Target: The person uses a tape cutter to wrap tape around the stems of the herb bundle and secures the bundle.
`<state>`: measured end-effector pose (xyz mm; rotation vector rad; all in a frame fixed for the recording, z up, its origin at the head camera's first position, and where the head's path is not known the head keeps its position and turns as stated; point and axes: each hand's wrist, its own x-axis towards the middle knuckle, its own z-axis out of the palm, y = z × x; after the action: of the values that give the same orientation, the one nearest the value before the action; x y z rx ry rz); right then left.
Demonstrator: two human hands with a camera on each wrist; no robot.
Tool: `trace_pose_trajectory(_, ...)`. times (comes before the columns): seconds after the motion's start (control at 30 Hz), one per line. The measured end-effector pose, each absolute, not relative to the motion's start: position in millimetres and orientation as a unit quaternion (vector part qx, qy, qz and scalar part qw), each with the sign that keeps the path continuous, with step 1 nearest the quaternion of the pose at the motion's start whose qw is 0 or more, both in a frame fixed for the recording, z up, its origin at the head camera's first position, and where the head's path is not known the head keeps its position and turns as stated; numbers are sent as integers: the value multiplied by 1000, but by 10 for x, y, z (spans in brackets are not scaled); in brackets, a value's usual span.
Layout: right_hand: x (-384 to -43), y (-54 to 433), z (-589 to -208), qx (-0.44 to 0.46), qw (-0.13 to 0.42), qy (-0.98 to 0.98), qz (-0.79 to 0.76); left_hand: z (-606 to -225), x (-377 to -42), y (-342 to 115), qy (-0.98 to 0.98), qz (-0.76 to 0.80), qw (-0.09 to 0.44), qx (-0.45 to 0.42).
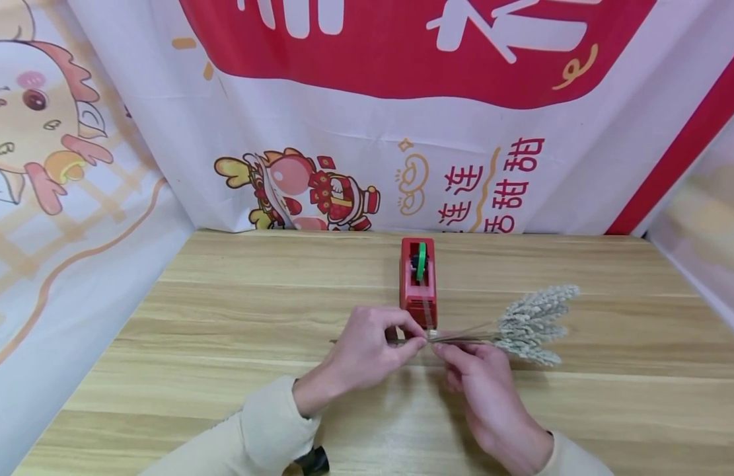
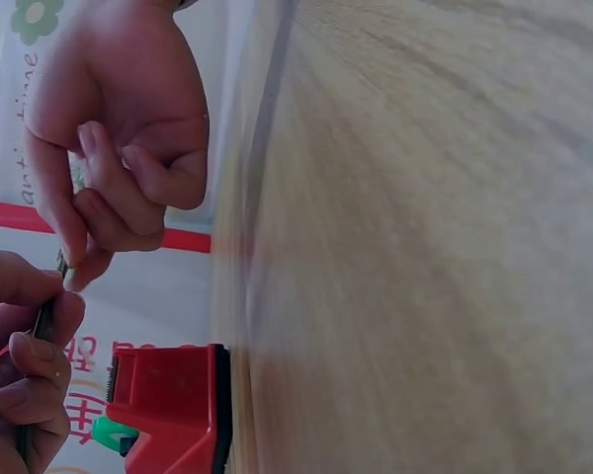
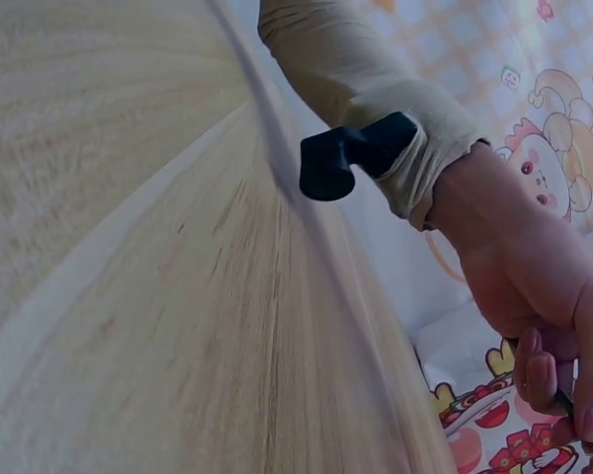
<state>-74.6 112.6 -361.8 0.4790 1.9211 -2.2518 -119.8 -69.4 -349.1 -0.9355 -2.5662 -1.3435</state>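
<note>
A bunch of dried flower stems with pale grey-green heads [image 1: 533, 327] lies crosswise above the table, heads toward the right. My left hand [image 1: 372, 347] pinches the stems between thumb and fingertips on the left. Close beside it, my right hand [image 1: 482, 393] pinches the same stems nearer the heads. Just behind the fingertips stands a red tape dispenser [image 1: 417, 291] with a green tape roll [image 1: 422, 261]. A clear strip of tape [image 1: 427, 314] runs from its front edge down to the stems. In the left wrist view, the fingertips of both hands almost meet on the thin stems.
The wood-grain table [image 1: 224, 317] reaches back to a printed cloth [image 1: 343, 119] hanging behind it. More printed cloth [image 1: 75, 198] hangs on the left. A black device [image 3: 356, 153] sits at the left wrist, over the beige sleeve.
</note>
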Motion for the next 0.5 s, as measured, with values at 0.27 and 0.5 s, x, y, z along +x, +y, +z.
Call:
trace_pose_trajectory(0.27,-754,1139,-3616,159,92,594,-784,-3513,-1202,-702,-843,-443,36,-304)
trace_pose_trajectory(0.5,-786,1145,-3614,182,93,606,-769,-3507,-1204,-691,-847,-446,12,-289)
